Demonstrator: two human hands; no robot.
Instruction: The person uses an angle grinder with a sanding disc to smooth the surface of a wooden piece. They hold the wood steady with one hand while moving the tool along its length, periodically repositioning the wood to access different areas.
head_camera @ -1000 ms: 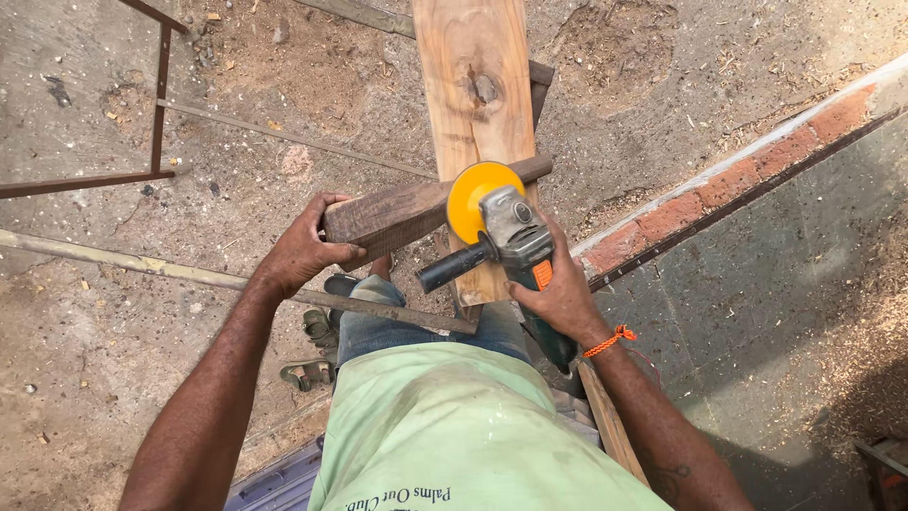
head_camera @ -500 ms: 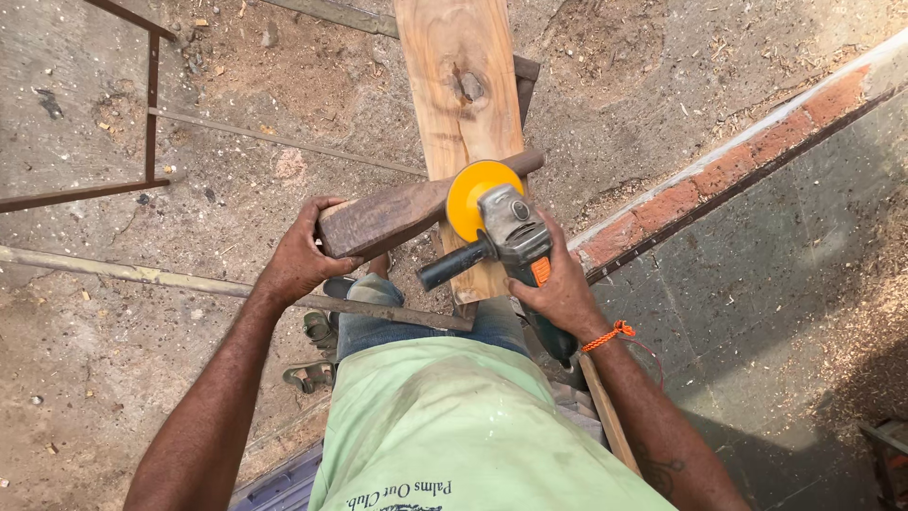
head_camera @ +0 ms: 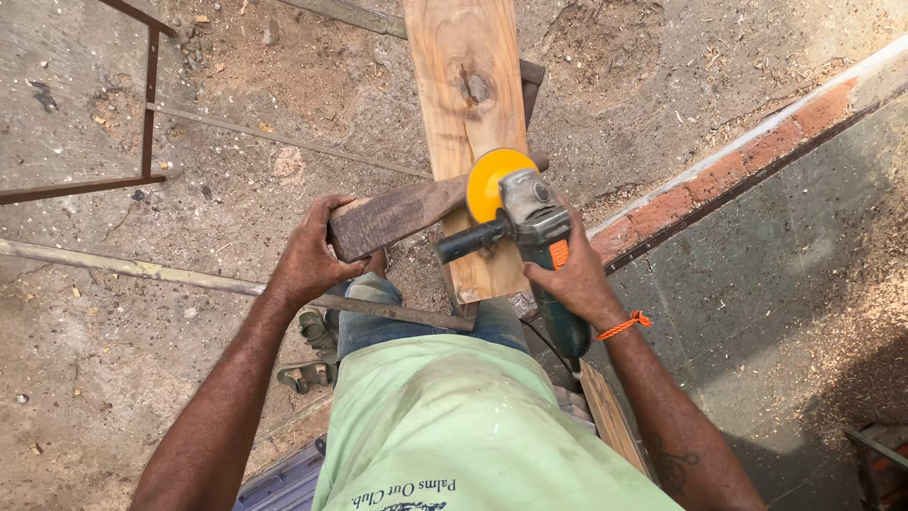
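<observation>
While the long plank (head_camera: 468, 114) runs away from the body, the dark wood piece (head_camera: 397, 213) lies crosswise on it, left hand (head_camera: 307, 260) fingers wrapped around its left end; right hand (head_camera: 577, 284) grips the grinder (head_camera: 530, 232), whose yellow disc (head_camera: 489, 180) touches the piece's right end.

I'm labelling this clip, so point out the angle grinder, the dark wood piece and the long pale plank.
angle grinder (head_camera: 534, 220): head view, grey gear head.
dark wood piece (head_camera: 392, 216): head view, top face.
long pale plank (head_camera: 463, 57): head view, bare upper face.

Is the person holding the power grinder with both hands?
No, only the right hand grips the grey angle grinder with the yellow disc; the left hand holds the dark short wooden block.
</observation>
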